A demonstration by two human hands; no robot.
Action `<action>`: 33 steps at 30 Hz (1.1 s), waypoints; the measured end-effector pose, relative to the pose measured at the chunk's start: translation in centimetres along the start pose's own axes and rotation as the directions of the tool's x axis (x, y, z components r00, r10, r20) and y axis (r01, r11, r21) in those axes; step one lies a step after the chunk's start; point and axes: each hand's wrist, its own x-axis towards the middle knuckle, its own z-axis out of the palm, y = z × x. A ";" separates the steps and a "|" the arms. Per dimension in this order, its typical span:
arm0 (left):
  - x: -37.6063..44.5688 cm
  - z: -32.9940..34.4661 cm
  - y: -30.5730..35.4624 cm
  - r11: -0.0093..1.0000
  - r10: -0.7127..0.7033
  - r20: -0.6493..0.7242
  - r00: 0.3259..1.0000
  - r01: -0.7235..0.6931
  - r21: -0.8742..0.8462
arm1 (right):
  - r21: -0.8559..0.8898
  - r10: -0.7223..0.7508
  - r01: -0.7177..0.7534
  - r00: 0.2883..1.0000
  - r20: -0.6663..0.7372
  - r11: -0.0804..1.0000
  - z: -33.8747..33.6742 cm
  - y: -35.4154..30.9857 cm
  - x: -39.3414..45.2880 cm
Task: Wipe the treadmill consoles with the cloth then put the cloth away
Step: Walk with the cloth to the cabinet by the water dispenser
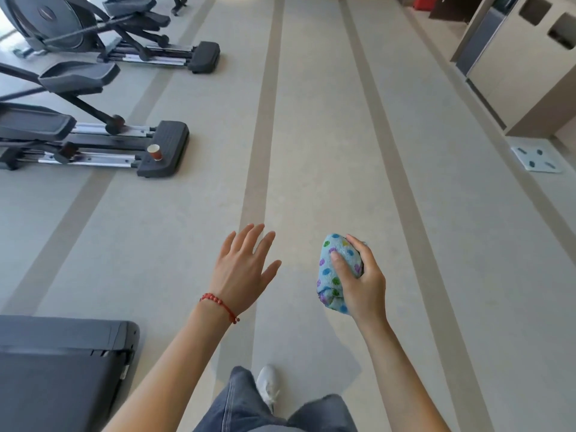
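A light blue cloth [336, 272] with coloured dots is bunched into a ball in my right hand [363, 283], which is shut around it above the floor. My left hand [241, 269] is held out beside it with fingers spread and nothing in it; a red bead bracelet sits on its wrist. The rear end of a treadmill deck [62, 366] shows at the lower left. No treadmill console is in view.
Two elliptical trainers [93, 135] stand along the left, a red paper cup [155, 152] on the nearer one's base. A beige bin cabinet [530, 67] stands at the upper right, a bathroom scale [536, 159] on the floor before it. Striped grey floor runs ahead.
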 end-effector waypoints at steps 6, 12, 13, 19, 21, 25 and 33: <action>11.5 3.5 -3.6 1.000 0.004 -0.008 1.000 -0.004 -0.018 | -0.012 0.028 -0.029 0.999 -0.017 1.000 2.6 -0.4 11.7; 24.0 8.5 -6.5 1.000 0.003 -0.001 1.000 -0.003 0.003 | -0.015 0.008 -0.009 1.000 -0.019 1.000 5.0 0.0 25.8; 26.2 9.2 -6.9 1.000 0.000 0.001 1.000 0.000 0.010 | -0.015 0.004 -0.004 1.000 -0.012 1.000 5.4 -0.1 28.2; 39.0 12.1 -9.3 0.999 -0.024 0.031 0.999 0.023 0.023 | -0.026 -0.014 0.015 0.999 0.036 1.000 7.1 -2.1 42.5; 42.8 13.1 -10.4 0.999 -0.030 0.038 0.999 0.029 0.029 | -0.023 -0.013 0.014 0.999 0.044 1.000 7.7 -2.7 46.6; 50.3 15.5 -12.9 0.999 -0.040 0.056 0.998 0.039 0.036 | -0.036 -0.003 0.005 0.998 0.061 0.999 9.4 -3.1 54.4; 67.4 21.7 -19.8 1.000 -0.015 0.051 0.999 0.015 0.018 | -0.024 0.007 -0.007 1.000 0.024 1.000 14.9 -3.5 72.7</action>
